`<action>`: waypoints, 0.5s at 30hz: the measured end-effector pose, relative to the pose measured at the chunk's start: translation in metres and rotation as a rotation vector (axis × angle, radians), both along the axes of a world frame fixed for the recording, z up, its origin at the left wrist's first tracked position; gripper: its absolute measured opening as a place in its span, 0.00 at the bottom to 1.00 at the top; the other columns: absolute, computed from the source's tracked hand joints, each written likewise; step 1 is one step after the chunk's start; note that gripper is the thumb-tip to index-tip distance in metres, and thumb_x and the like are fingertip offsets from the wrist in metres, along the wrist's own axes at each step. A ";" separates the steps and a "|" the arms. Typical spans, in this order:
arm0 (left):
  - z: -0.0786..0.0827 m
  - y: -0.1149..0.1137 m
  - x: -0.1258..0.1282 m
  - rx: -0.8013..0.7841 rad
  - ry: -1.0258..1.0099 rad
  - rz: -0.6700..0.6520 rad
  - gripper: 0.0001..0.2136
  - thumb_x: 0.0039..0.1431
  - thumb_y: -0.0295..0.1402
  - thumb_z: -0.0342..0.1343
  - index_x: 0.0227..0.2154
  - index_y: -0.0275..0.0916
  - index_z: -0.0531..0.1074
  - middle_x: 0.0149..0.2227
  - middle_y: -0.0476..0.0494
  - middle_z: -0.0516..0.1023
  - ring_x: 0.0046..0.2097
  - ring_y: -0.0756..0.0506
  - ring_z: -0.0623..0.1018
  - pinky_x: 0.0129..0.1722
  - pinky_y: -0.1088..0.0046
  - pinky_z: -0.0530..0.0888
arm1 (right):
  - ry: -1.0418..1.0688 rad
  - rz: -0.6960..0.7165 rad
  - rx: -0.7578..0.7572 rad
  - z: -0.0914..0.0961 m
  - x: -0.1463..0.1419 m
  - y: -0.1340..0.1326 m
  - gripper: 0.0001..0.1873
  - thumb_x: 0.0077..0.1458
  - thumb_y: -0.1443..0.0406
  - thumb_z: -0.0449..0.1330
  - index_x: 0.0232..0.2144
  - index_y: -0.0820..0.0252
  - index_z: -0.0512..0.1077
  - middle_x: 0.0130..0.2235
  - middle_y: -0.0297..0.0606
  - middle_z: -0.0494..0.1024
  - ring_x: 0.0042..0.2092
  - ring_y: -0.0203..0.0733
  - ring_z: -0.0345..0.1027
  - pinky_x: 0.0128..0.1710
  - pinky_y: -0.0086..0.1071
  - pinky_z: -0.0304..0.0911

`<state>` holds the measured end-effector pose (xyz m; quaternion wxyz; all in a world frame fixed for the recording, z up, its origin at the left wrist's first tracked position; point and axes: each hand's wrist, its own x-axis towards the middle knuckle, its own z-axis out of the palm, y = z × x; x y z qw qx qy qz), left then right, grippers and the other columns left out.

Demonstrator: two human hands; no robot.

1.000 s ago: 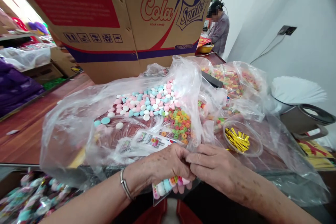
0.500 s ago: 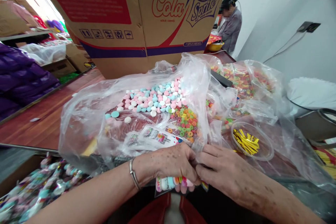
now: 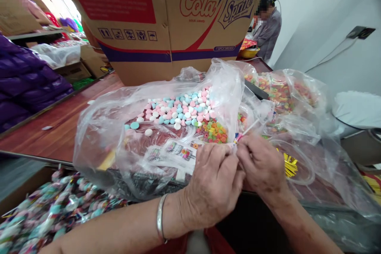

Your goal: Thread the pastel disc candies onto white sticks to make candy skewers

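My left hand [image 3: 216, 184] is closed around a small clear candy bag, whose filled body is mostly hidden behind my fingers. Pressed against it, my right hand [image 3: 262, 162] pinches at the bag's gathered end. A thin white stick [image 3: 250, 127] and a bit of colourful printed wrapper [image 3: 237, 138] poke out above the fingertips. Flat printed bags [image 3: 178, 151] lie just beyond my left hand. Behind them, pink, white and blue round candies [image 3: 178, 109] and fruit-coloured ring candies [image 3: 214, 131] sit on clear plastic. Gold twist ties [image 3: 290, 164] rest in a round clear tub beside my right hand.
A large cardboard box [image 3: 143, 47] stands at the back of the table. Bags of gummy candies [image 3: 279, 91] lie at the right rear. At lower left, a carton holds many filled candy bags [image 3: 53, 210]. A co-worker [image 3: 269, 27] stands at the far right.
Both hands have risen and moved forward over the table edge with the candy bag. Its row of candies, visible below my left hand before, is now hidden, and a white stick shows above.
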<state>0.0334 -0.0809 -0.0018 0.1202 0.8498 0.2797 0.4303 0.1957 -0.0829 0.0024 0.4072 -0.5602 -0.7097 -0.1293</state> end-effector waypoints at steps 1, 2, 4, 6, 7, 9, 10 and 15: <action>0.003 -0.001 -0.001 -0.135 -0.070 -0.033 0.05 0.64 0.30 0.54 0.39 0.37 0.73 0.38 0.35 0.78 0.42 0.38 0.75 0.45 0.57 0.71 | 0.072 -0.008 0.016 0.006 -0.003 0.000 0.12 0.63 0.71 0.54 0.27 0.57 0.68 0.26 0.33 0.71 0.29 0.38 0.65 0.32 0.32 0.59; 0.007 0.000 -0.003 -0.336 -0.142 -0.063 0.06 0.66 0.35 0.53 0.37 0.39 0.72 0.36 0.39 0.77 0.39 0.40 0.75 0.43 0.60 0.71 | 0.136 -0.006 0.023 0.012 -0.008 -0.001 0.11 0.62 0.71 0.54 0.27 0.56 0.68 0.26 0.32 0.72 0.29 0.37 0.65 0.32 0.31 0.60; 0.013 0.006 -0.006 -0.830 -0.339 -0.100 0.13 0.69 0.43 0.50 0.36 0.41 0.72 0.32 0.44 0.76 0.35 0.43 0.75 0.39 0.65 0.72 | 0.216 0.035 0.009 0.020 -0.020 -0.008 0.10 0.61 0.72 0.55 0.28 0.56 0.69 0.27 0.31 0.72 0.29 0.36 0.66 0.32 0.30 0.61; 0.021 0.018 -0.010 -1.243 -0.616 -0.127 0.18 0.66 0.51 0.50 0.37 0.40 0.73 0.32 0.44 0.78 0.35 0.43 0.76 0.37 0.67 0.72 | 0.232 0.114 -0.014 0.023 -0.032 -0.016 0.10 0.62 0.72 0.54 0.29 0.56 0.69 0.27 0.32 0.72 0.29 0.36 0.66 0.32 0.29 0.62; 0.026 0.024 -0.013 -1.366 -0.761 -0.155 0.22 0.63 0.55 0.53 0.38 0.39 0.73 0.33 0.43 0.79 0.35 0.43 0.77 0.38 0.67 0.73 | 0.234 0.150 -0.026 0.021 -0.037 -0.019 0.11 0.62 0.72 0.54 0.28 0.56 0.69 0.27 0.33 0.72 0.30 0.36 0.67 0.32 0.29 0.63; 0.036 0.037 -0.022 -1.394 -0.925 -0.295 0.26 0.57 0.59 0.56 0.39 0.38 0.75 0.33 0.42 0.82 0.35 0.41 0.79 0.38 0.66 0.73 | 0.249 0.182 -0.051 0.015 -0.041 -0.020 0.12 0.62 0.73 0.53 0.27 0.57 0.69 0.26 0.33 0.71 0.29 0.35 0.66 0.31 0.28 0.62; 0.040 0.041 -0.027 -1.357 -0.916 -0.400 0.27 0.57 0.61 0.55 0.39 0.38 0.76 0.28 0.43 0.81 0.32 0.41 0.79 0.37 0.64 0.73 | 0.262 0.174 -0.068 0.012 -0.040 -0.018 0.12 0.61 0.73 0.53 0.26 0.57 0.68 0.26 0.32 0.70 0.29 0.35 0.66 0.31 0.28 0.62; 0.037 0.045 -0.045 -1.391 -0.531 -0.468 0.30 0.61 0.61 0.50 0.29 0.36 0.79 0.20 0.43 0.77 0.24 0.45 0.75 0.33 0.68 0.70 | 0.307 0.128 -0.077 -0.001 -0.035 -0.007 0.12 0.61 0.72 0.54 0.26 0.57 0.69 0.25 0.31 0.70 0.28 0.35 0.64 0.30 0.29 0.60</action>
